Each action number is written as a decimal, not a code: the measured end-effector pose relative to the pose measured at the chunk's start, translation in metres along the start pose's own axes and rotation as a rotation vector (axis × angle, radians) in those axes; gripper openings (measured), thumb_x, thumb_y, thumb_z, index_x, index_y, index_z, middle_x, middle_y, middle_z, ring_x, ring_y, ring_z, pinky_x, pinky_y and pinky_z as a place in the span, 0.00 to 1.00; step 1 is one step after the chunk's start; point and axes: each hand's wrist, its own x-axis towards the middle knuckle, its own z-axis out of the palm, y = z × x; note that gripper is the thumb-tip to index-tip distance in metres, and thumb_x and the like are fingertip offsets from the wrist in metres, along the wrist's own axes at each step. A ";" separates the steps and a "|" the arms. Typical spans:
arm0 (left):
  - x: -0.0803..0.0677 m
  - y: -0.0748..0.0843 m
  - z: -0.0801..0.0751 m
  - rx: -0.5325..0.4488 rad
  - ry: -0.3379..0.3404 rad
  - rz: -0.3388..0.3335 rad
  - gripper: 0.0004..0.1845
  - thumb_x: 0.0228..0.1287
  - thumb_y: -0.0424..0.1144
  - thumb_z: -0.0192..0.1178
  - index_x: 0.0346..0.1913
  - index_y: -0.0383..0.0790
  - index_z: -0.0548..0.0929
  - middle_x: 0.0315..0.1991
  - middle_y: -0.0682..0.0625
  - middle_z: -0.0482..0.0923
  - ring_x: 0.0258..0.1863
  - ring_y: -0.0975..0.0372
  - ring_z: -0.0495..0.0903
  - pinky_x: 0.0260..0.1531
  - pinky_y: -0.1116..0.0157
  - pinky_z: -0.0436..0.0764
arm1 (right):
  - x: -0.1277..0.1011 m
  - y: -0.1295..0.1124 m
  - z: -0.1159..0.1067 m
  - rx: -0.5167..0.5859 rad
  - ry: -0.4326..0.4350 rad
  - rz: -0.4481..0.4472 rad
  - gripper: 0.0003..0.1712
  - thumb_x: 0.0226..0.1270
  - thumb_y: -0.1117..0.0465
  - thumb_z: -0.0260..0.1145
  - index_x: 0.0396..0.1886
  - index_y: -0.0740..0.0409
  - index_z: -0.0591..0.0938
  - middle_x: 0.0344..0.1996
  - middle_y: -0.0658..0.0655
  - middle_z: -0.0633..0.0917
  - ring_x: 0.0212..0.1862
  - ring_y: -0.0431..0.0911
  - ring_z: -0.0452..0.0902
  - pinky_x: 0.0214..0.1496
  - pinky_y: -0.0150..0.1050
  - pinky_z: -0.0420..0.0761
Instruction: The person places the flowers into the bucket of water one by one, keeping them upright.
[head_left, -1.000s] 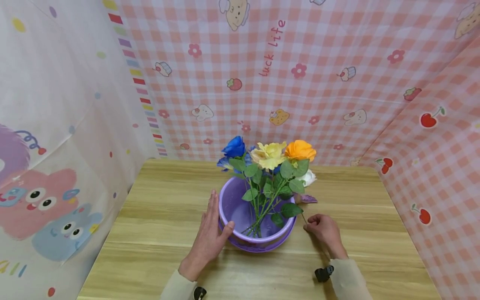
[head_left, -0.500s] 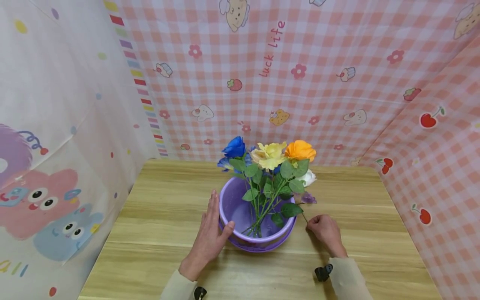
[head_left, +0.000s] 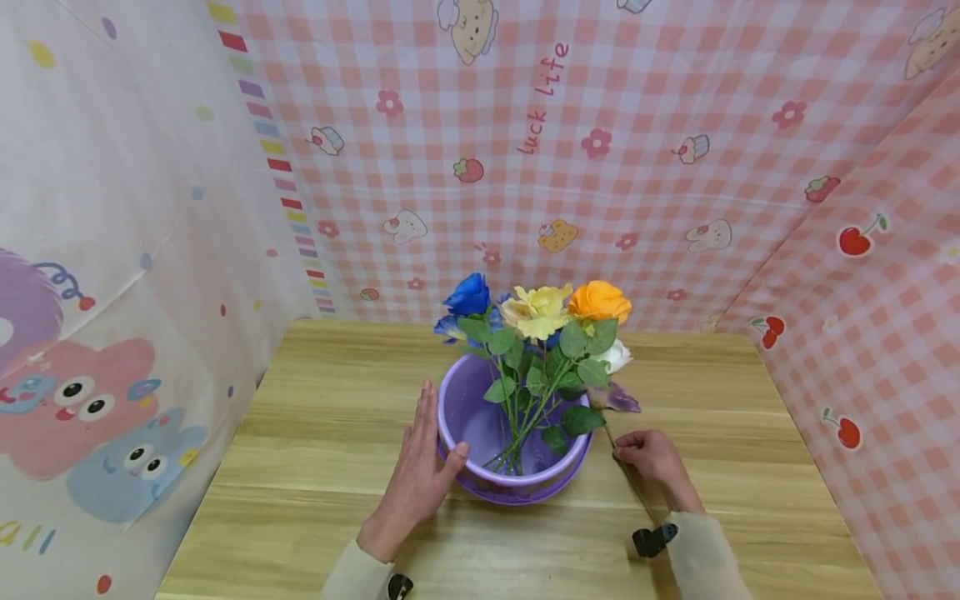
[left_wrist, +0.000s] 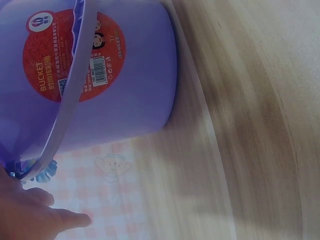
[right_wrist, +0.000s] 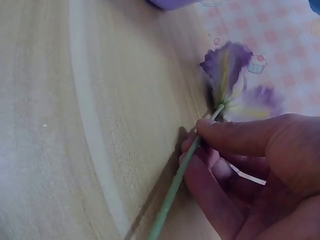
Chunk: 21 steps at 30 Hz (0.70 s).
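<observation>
A purple bucket [head_left: 480, 417] stands mid-table with several artificial flowers leaning in it: a blue rose [head_left: 468, 295], a yellow flower [head_left: 542, 310], an orange rose [head_left: 600, 300] and a white one [head_left: 617, 357] among them. My left hand [head_left: 418, 475] rests on the bucket's left side, fingers straight and thumb at the rim. Right of the bucket, my right hand [head_left: 654, 463] pinches the green stem [right_wrist: 176, 185] of a purple artificial flower [right_wrist: 227, 70] between thumb and fingers. Its petals point away from me, low over the table beside the bucket.
The wooden table [head_left: 322, 392] meets a pink checked cloth [head_left: 525, 192] at the back and right, and a white patterned cloth [head_left: 150, 208] at the left. A red label [left_wrist: 75, 55] and a handle [left_wrist: 75, 85] show on the bucket's side.
The purple flower has turned and shifted slightly right in my right hand, and more of its stem shows toward me. My left hand and the bucket have kept their place.
</observation>
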 end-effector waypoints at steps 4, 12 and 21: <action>0.000 -0.001 0.000 -0.004 -0.001 0.001 0.47 0.77 0.57 0.51 0.85 0.40 0.39 0.85 0.49 0.32 0.83 0.49 0.40 0.70 0.29 0.52 | -0.001 0.002 -0.001 0.118 -0.041 0.022 0.12 0.67 0.70 0.69 0.44 0.77 0.85 0.32 0.61 0.89 0.30 0.41 0.81 0.32 0.32 0.82; 0.000 -0.002 0.001 -0.002 0.005 0.009 0.47 0.77 0.58 0.50 0.85 0.41 0.40 0.85 0.49 0.33 0.82 0.48 0.41 0.70 0.29 0.53 | -0.008 0.004 -0.005 0.339 -0.056 0.100 0.18 0.71 0.70 0.67 0.55 0.80 0.79 0.37 0.60 0.90 0.32 0.42 0.83 0.34 0.32 0.86; 0.001 -0.001 0.001 -0.012 0.010 0.010 0.47 0.76 0.58 0.50 0.85 0.40 0.40 0.85 0.49 0.33 0.83 0.49 0.40 0.69 0.28 0.53 | -0.014 0.000 -0.012 0.515 0.015 0.152 0.23 0.73 0.69 0.66 0.61 0.80 0.75 0.36 0.53 0.87 0.35 0.40 0.84 0.39 0.31 0.87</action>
